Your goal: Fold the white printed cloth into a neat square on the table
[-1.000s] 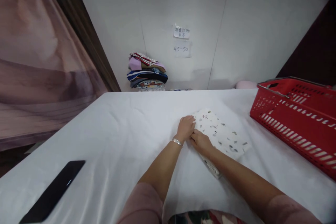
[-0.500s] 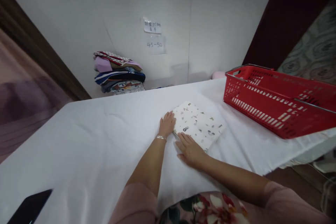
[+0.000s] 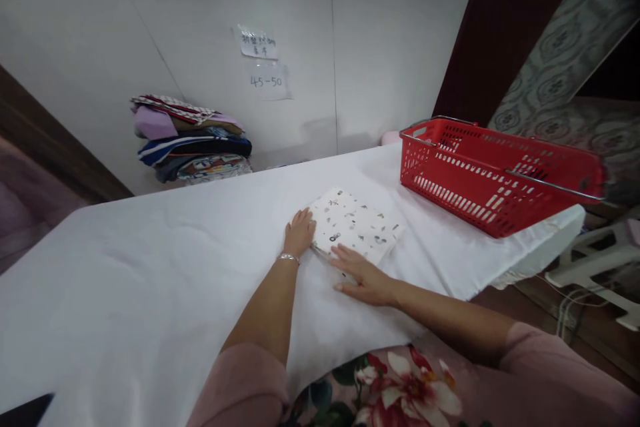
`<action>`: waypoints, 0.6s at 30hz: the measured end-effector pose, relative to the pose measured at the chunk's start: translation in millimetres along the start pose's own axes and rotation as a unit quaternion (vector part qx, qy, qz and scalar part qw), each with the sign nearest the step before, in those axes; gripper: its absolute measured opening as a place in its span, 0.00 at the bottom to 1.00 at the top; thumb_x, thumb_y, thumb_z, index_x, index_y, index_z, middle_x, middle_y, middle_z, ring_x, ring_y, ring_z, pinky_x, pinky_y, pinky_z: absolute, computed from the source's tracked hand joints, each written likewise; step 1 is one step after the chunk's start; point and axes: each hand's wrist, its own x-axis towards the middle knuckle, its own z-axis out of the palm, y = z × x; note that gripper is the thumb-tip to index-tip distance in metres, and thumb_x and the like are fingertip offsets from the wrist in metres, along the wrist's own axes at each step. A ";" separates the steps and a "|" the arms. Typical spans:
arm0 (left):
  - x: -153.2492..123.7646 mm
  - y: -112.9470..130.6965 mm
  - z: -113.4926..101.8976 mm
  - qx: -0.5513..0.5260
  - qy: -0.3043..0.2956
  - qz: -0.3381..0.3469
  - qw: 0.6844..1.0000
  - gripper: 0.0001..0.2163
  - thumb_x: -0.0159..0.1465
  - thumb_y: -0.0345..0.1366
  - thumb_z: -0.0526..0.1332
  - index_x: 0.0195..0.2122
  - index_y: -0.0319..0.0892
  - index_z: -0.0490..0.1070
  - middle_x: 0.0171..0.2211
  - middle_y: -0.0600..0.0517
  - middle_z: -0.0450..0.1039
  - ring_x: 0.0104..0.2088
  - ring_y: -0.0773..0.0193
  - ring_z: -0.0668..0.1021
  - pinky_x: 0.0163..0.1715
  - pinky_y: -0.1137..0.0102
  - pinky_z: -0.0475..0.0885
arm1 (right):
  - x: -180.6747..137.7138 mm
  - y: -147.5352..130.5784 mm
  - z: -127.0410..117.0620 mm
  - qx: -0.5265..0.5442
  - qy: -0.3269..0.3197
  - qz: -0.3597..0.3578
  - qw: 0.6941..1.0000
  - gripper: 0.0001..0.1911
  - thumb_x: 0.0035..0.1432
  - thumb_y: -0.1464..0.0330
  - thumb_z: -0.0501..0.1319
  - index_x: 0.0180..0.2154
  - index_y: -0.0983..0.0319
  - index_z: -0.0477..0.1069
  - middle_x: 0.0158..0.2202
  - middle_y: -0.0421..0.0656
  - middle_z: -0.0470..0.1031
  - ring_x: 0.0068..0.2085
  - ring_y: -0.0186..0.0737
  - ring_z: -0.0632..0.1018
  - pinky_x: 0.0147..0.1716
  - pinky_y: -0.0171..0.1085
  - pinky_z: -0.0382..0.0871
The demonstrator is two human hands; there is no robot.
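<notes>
A pale wall fills the far side, with a table spread in smooth white cloth in front of it; the person's pink floral top shows at the near edge; a red plastic basket, slotted along its sides and fitted with metal handles, stands upright on the table at the far right; a stack of folded textiles rises beyond the table's far edge on the left, against the wall; the folded fabric, white with small scattered grey and brown motifs, lies flat on the table between the two hands and the basket, well apart from the latter; the right hand is spread wide, thumb away from the fingers, its fingertips on the fabric's near edge; the left hand is extended with its fingers close together, laid at the fabric's left corner; two paper notes, the upper handwritten and the lower reading 45-50, are stuck to the wall; part of a flat dark object lies at the lower left; a silvery bracelet circles the left wrist.
</notes>
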 end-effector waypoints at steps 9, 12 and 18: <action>0.5 -2.3 2.4 -0.018 0.001 0.002 1.000 0.20 0.68 0.41 0.42 0.60 0.50 0.57 0.65 0.55 0.49 0.65 0.60 0.51 0.61 0.51 0.50 | -26.5 41.8 -2.3 -0.152 0.003 0.126 0.980 0.32 0.63 0.53 0.47 0.62 0.66 0.54 0.66 0.54 0.49 0.66 0.50 0.47 0.62 0.55 0.40; -0.2 -1.8 2.7 -0.014 -0.002 0.002 1.000 0.20 0.68 0.41 0.42 0.60 0.49 0.57 0.65 0.55 0.49 0.65 0.60 0.51 0.61 0.50 0.51 | -30.8 38.9 3.6 -0.165 -0.002 0.130 0.978 0.32 0.64 0.53 0.45 0.63 0.65 0.53 0.66 0.52 0.47 0.66 0.49 0.47 0.62 0.54 0.40; -1.0 -1.8 4.1 -0.008 0.005 -0.003 1.000 0.20 0.68 0.40 0.42 0.60 0.49 0.57 0.65 0.54 0.50 0.65 0.60 0.51 0.61 0.51 0.52 | -19.9 16.2 4.7 -0.172 -0.009 0.072 0.982 0.32 0.64 0.53 0.46 0.64 0.63 0.52 0.66 0.50 0.49 0.66 0.48 0.48 0.62 0.54 0.41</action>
